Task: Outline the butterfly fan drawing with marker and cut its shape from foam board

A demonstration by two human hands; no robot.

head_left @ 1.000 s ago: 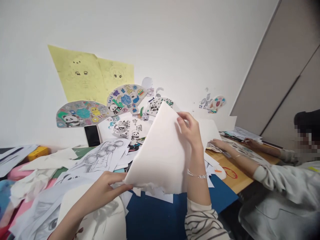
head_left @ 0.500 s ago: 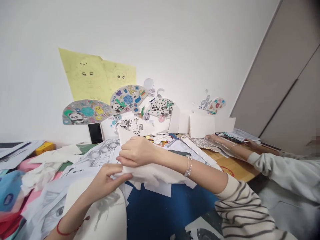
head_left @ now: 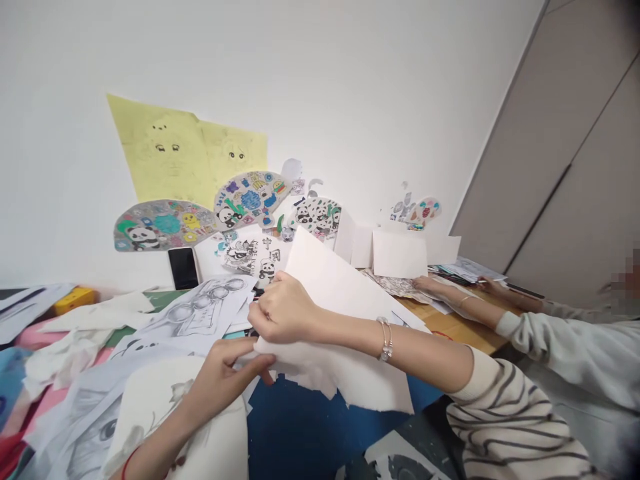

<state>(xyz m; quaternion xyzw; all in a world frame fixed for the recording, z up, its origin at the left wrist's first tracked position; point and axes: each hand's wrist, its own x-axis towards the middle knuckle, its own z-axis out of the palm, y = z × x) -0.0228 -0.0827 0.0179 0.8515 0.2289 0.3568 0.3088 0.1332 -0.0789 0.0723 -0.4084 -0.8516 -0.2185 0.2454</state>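
Observation:
A white sheet of paper (head_left: 335, 273) with a ragged lower edge is held up off the desk by both hands. My right hand (head_left: 287, 310) is closed in a fist on its left edge, a beaded bracelet on the wrist. Just below and left, my left hand (head_left: 235, 373) pinches the same sheet between thumb and fingers. Beneath the left forearm lies a white board with a grey plant drawing (head_left: 145, 400). A pencil drawing of round shapes (head_left: 200, 307) rests beyond the hands.
A blue surface (head_left: 300, 433) lies under the sheet. Decorated fan shapes (head_left: 165, 223) and a yellow poster (head_left: 175, 153) hang on the wall. A phone (head_left: 183, 268) leans at the back. Crumpled paper (head_left: 60, 360) lies left. At right, a co-worker's hand (head_left: 435, 287) rests on the desk.
The paper has swung up and spread out to the right, showing a broad white face and torn edge. Both hands have shifted slightly right, still gripping it. The view has turned a little.

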